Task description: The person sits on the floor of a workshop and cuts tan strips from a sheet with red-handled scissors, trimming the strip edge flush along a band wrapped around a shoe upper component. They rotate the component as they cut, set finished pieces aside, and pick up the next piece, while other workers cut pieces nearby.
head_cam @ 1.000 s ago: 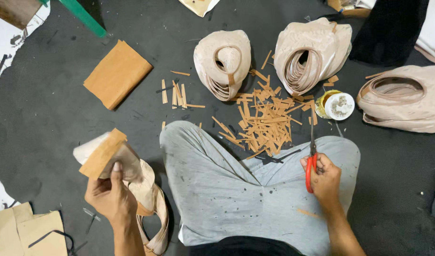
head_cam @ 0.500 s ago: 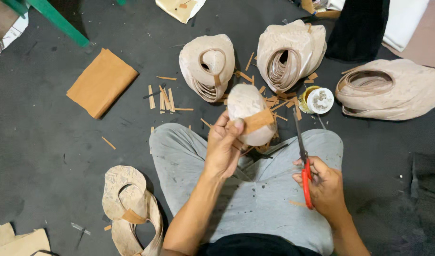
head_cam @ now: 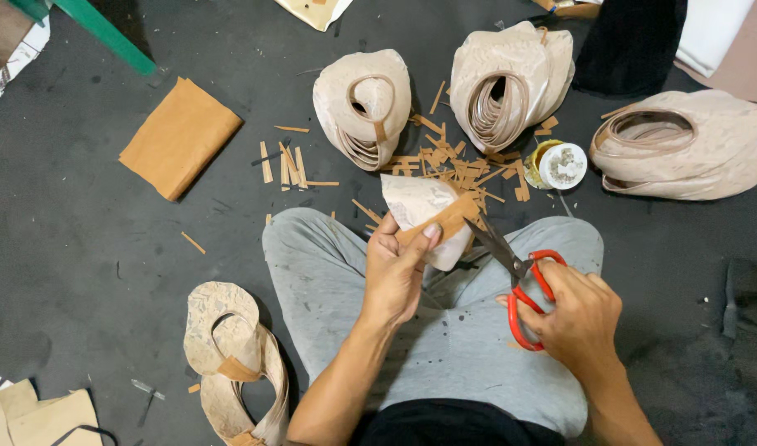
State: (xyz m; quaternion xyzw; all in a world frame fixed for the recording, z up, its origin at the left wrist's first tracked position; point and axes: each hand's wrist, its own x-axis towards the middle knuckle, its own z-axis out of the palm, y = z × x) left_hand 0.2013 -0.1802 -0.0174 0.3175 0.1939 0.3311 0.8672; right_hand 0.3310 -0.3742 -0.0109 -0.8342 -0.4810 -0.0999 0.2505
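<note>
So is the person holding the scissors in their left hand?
No, the red-handled scissors are in the right hand; the left hand holds a pale piece with a tan strip.

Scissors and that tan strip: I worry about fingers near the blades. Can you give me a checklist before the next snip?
1. Left hand grips the pale piece firmly: ok.
2. Thumb pins the tan strip: ok.
3. Scissors held in right hand: ok.
4. Blades open at the strip's end: ok.
5. Fingers clear of the blades: ok, though close.
6. Strip between the blades: cannot tell.
</note>
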